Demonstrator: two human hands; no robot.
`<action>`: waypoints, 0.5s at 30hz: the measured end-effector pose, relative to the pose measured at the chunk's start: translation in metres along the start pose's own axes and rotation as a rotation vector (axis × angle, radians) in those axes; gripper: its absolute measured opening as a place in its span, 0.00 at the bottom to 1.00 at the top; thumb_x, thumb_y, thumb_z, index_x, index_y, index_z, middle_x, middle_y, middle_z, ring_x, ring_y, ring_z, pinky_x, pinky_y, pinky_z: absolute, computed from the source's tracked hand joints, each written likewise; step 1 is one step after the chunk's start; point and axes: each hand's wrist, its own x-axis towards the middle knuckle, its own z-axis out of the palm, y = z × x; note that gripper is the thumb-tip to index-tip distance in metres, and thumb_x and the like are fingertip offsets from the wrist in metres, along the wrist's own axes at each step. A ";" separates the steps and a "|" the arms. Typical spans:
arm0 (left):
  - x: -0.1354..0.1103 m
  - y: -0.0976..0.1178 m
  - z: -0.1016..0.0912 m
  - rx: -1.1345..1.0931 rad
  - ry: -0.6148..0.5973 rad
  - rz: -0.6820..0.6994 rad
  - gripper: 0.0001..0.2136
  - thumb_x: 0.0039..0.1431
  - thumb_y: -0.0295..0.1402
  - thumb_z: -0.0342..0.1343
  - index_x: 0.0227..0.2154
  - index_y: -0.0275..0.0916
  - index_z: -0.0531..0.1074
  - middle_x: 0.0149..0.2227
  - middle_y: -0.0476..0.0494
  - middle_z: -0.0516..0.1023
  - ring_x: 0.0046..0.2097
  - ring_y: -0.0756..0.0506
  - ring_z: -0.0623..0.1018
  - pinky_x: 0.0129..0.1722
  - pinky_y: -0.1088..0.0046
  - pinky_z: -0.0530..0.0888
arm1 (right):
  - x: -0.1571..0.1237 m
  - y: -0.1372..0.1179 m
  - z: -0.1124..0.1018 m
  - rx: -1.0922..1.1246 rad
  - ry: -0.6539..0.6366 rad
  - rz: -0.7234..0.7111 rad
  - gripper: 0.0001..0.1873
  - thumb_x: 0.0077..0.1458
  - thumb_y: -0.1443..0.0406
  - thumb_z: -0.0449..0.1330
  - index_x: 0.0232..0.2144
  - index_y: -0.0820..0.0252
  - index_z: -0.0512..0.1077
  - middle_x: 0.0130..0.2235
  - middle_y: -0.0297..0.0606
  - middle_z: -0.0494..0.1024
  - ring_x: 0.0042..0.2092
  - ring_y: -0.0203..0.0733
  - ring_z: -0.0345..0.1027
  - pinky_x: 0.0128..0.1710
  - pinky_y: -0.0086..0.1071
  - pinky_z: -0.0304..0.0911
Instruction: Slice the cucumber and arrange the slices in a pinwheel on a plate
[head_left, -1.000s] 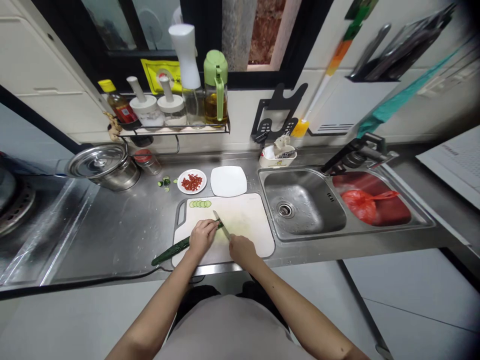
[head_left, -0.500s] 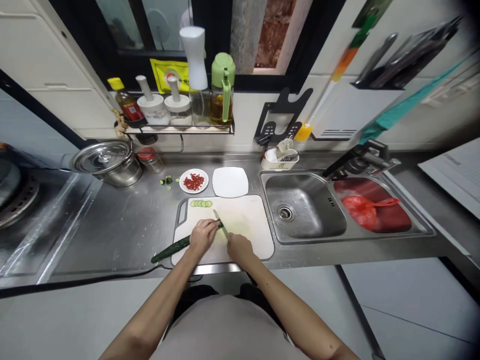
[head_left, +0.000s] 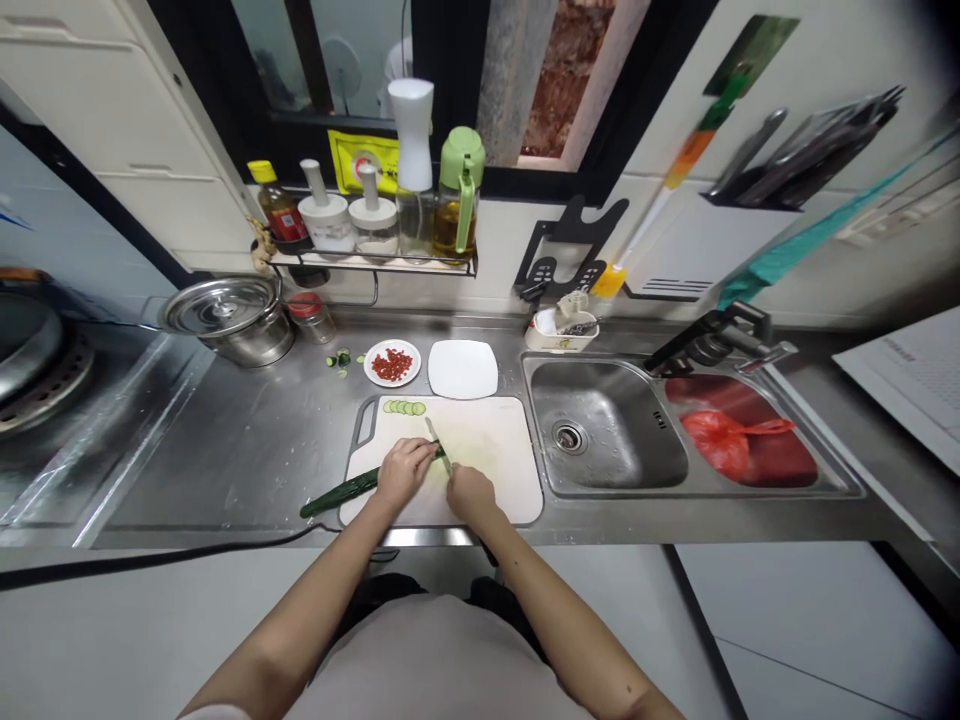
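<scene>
A dark green cucumber [head_left: 341, 495] lies slantwise over the left part of the white cutting board [head_left: 495, 430], one end sticking out past the board's edge. My left hand [head_left: 406, 468] is closed over it near its right end. The handle of a knife [head_left: 439, 440] is in my right hand [head_left: 471, 493], and its blade is at the cucumber's right end, beside my left fingertips. Several round cucumber slices [head_left: 404, 408] form an overlapping row at the board's upper left. The knife handle is hidden by my fingers.
Behind the board are a plate of chopped red pieces [head_left: 391, 363] and a white square plate [head_left: 463, 369]. Cucumber scraps [head_left: 341, 360] lie to their left, near a lidded steel pot [head_left: 247, 320]. The sink [head_left: 607, 430] adjoins the board on the right; a black cable [head_left: 187, 555] runs along the front edge.
The whole view has shifted slightly as the head moved. Both hands keep their hold on the cucumber and knife; the right hand sits a little closer to the left.
</scene>
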 end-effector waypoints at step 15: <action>0.000 0.000 0.001 -0.006 0.015 -0.004 0.10 0.63 0.33 0.51 0.40 0.44 0.78 0.39 0.44 0.78 0.42 0.47 0.74 0.43 0.68 0.74 | -0.022 0.007 0.006 -0.036 -0.013 0.037 0.16 0.59 0.70 0.46 0.45 0.64 0.70 0.41 0.50 0.78 0.45 0.46 0.73 0.40 0.34 0.63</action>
